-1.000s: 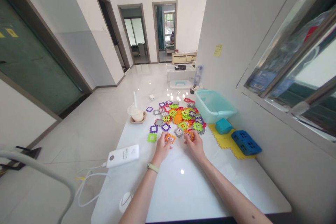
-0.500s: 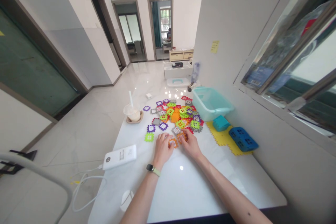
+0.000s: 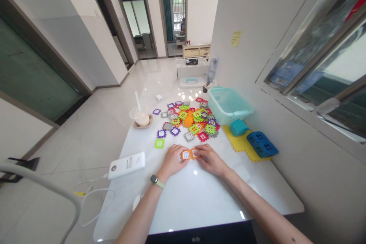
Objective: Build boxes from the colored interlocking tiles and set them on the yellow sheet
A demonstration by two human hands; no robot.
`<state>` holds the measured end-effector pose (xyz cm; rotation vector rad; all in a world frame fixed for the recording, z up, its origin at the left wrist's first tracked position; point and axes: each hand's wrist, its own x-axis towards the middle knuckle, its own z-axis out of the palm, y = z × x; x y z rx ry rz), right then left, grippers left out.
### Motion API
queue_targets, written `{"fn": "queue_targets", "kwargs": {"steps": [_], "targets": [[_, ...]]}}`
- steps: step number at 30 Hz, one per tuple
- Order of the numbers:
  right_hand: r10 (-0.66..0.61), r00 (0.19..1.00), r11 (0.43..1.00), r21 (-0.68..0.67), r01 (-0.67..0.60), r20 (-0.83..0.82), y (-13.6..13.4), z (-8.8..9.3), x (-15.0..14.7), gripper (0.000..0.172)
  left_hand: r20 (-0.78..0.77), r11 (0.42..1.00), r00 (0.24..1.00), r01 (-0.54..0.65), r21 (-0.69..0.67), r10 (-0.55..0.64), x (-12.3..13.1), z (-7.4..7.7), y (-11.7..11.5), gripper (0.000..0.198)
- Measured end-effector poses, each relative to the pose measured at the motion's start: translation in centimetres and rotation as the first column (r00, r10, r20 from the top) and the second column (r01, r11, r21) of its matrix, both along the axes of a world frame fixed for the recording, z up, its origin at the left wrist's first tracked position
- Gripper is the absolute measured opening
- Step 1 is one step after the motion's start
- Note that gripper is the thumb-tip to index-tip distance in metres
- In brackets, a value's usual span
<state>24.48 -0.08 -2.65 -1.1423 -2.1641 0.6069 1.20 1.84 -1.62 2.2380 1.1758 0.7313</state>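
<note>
The left arm (image 3: 140, 215), coming in at about 7 o'clock, is bare and wears a slim fitness band (image 3: 157, 182) at the wrist, with a small black face (image 3: 154, 179) and a pale yellow-green strap (image 3: 161, 185). The right arm (image 3: 265, 207), at about 5 o'clock, is also bare, with a small dark mole (image 3: 293, 239) on the forearm.

The left hand (image 3: 172, 161) and right hand (image 3: 211, 160) curl inward, facing each other and almost meeting, with the left forearm (image 3: 140, 213) and right forearm (image 3: 257, 202) reaching in from below
</note>
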Motion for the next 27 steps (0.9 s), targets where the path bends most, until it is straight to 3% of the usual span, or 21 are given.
{"fn": "queue_targets", "kwargs": {"steps": [5,13,15,21,25,27], "targets": [[0.02,1.0,1.0,0.005,-0.02,0.004,0.6,-0.2,-0.2,0.015,-0.017,1.0,1.0,0.003,-0.003,-0.003,0.0,0.0,0.3,0.035],[0.019,0.993,1.0,0.004,-0.02,0.12,0.5,1.1,-1.2,0.015,-0.082,0.999,0.997,0.016,0.031,-0.014,0.6,0.6,-0.1,0.038],[0.003,0.984,1.0,-0.003,-0.002,0.178,2.1,2.1,-0.8,0.016,-0.098,0.999,0.995,0.022,0.038,-0.018,0.6,0.7,-0.2,0.042],[-0.252,0.9,0.967,0.063,0.246,0.356,9.3,4.3,0.8,0.014,-0.123,0.997,0.992,0.02,0.068,-0.012,0.2,0.8,-0.5,0.049],[-0.286,0.858,0.956,0.072,0.283,0.426,11.0,4.1,0.7,0.019,-0.107,0.99,0.988,-0.103,0.099,0.114,0.2,0.5,-0.8,0.044],[-0.316,0.848,0.947,0.084,0.31,0.425,11.1,4.2,1.2,0.021,-0.096,0.976,0.975,-0.19,0.103,0.2,0.4,0.2,-0.8,0.052]]}}
